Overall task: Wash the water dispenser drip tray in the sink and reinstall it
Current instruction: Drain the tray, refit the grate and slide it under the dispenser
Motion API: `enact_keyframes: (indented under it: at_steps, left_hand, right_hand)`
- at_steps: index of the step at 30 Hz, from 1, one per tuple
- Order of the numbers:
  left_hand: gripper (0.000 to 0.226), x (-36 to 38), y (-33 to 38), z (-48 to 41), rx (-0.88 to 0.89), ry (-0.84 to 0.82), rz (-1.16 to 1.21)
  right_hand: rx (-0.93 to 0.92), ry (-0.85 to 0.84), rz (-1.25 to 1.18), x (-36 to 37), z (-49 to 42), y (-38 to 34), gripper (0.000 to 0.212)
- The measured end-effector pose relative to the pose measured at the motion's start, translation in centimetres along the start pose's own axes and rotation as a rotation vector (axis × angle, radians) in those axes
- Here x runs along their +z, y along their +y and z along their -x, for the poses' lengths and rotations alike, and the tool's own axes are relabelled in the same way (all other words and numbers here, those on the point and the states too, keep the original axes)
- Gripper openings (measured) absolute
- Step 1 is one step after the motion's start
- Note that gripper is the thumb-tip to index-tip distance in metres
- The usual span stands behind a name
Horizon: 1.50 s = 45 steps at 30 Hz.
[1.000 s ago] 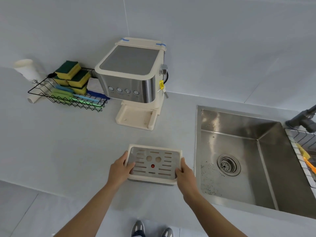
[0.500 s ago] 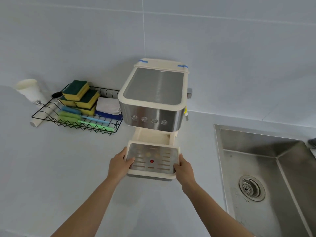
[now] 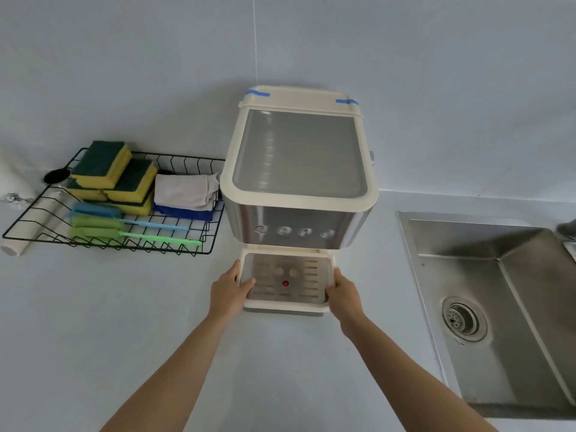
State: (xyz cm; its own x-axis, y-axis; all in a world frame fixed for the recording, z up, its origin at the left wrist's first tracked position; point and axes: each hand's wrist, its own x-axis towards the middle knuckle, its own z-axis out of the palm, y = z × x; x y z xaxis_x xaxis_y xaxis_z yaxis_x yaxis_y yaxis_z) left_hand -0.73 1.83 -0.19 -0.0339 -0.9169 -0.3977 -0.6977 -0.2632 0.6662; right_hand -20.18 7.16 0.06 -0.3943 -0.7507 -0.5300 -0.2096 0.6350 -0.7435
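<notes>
Cream drip tray (image 3: 286, 280) gripped at both sides by outstretched hands (image 3: 229, 291).

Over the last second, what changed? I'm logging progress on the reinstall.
Both hands, left and right, carried the drip tray away from the person, from open counter by the sink to the base under the water dispenser, where it now slides in. The grip on its two sides is unchanged. The sponge rack stayed put.
</notes>
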Motion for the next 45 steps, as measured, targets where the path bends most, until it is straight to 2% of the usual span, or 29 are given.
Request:
enact_keyframes:
  at_steps: [12,15,20,30,35,39,45]
  left_hand:
    - [0.055,0.1,0.4,-2.9,0.022,0.001,-0.03]
    - [0.045,0.2,0.6,-3.5,0.053,0.017,-0.047]
    - [0.027,0.2,0.7,-4.4,0.062,0.029,-0.042]
    - [0.026,0.6,0.2,-4.9,0.089,0.038,-0.012]
    - [0.037,0.5,0.2,-4.8,0.086,0.033,0.014]
    - [0.047,0.3,0.1,-4.9,0.073,-0.005,0.013]
    - [0.052,0.0,0.5,-4.8,0.071,-0.04,-0.032]
  right_hand:
    - [-0.023,0.005,-0.02,0.0,-2.3,-0.6,0.039]
    - [-0.025,0.005,-0.004,0.0,-3.0,-0.9,0.042]
    - [-0.037,-0.007,0.041,0.0,-4.0,-1.1,0.035]
    - [-0.047,-0.06,0.054,-0.2,-5.0,-0.9,0.043]
    - [-0.051,-0.112,0.05,-0.4,-4.9,-0.9,0.038]
    - [-0.058,-0.142,0.06,-0.5,-4.7,-1.0,0.043]
    - [-0.095,-0.149,0.145,-0.6,-4.2,-1.4,0.042]
